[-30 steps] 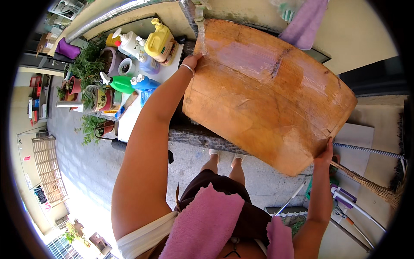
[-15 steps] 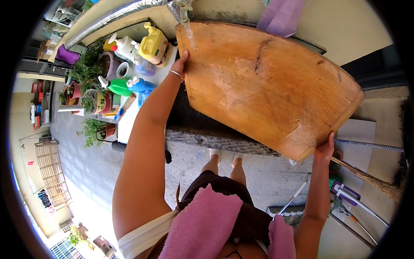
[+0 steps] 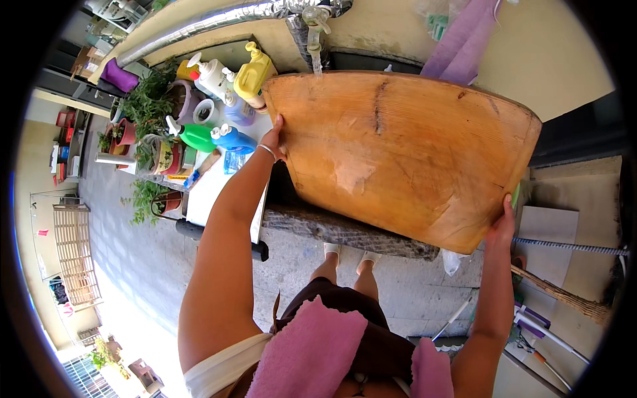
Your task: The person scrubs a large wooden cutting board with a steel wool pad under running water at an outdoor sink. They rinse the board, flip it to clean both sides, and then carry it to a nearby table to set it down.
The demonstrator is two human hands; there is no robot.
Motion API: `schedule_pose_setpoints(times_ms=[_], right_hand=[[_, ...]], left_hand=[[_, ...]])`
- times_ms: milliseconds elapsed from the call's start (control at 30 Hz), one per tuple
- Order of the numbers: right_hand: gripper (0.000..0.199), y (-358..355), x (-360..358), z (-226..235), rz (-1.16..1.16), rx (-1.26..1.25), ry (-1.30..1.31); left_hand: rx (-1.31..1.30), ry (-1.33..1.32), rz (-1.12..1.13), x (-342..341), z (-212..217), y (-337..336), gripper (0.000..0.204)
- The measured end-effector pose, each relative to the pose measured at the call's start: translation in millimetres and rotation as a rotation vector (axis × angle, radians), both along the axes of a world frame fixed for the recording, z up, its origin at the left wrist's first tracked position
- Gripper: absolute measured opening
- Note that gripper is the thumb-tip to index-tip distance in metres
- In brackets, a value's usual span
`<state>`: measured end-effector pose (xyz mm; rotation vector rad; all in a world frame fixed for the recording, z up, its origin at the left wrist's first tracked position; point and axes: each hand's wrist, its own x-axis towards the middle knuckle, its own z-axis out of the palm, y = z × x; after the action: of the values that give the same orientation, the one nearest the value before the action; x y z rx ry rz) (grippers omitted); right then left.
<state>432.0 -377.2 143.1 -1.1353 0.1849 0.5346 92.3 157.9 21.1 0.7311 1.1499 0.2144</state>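
A large, wet wooden board (image 3: pixel 405 152), orange-brown with a dark crack near its far edge, lies tilted across a dark basin. Its rough stone front rim (image 3: pixel 352 231) shows below it. My left hand (image 3: pixel 273 139) grips the board's left end, thumb on top and the other fingers mostly hidden. At the near right corner, my right hand (image 3: pixel 501 225) holds the other end, its thumb along the edge. Water (image 3: pixel 316 63) runs from a tap (image 3: pixel 316 20) down to the board's far left edge.
On the left, a white table (image 3: pixel 215 199) carries several pump bottles, a green spray bottle (image 3: pixel 197 137), a blue bottle (image 3: pixel 233 139), a brush (image 3: pixel 201 169) and potted plants (image 3: pixel 149 99). A purple cloth (image 3: pixel 458 43) hangs behind. A broom (image 3: pixel 564 290) and mop (image 3: pixel 551 335) stand at right.
The board, in both my hands, has come back toward me from under the tap and turned slightly. The water meets its far edge rather than its surface farther in. My view has shifted too.
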Motion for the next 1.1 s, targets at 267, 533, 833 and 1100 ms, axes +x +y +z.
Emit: schedule_pose_setpoints(times_ms=[267, 533, 833, 1100], right_hand=[[0.04, 64.8, 3.3, 74.1, 0.053, -0.202, -0.214], [0.039, 112.3, 6.1, 130.2, 0.145, -0.503, -0.514], [0.059, 116.1, -48.2, 172.9, 0.479, -0.731, -0.625], [0.067, 91.9, -77.9, 179.4, 0.491, -0.573, -0.509]], left_hand=[[-0.083, -0.018, 0.084, -15.0, -30.3, -17.0, 0.103], [-0.155, 0.018, 0.133, -6.8, -86.6, -14.5, 0.114], [-0.169, 0.088, 0.084, 30.7, -103.2, -11.5, 0.108], [-0.155, -0.152, 0.149, 35.4, -87.3, -21.0, 0.097]])
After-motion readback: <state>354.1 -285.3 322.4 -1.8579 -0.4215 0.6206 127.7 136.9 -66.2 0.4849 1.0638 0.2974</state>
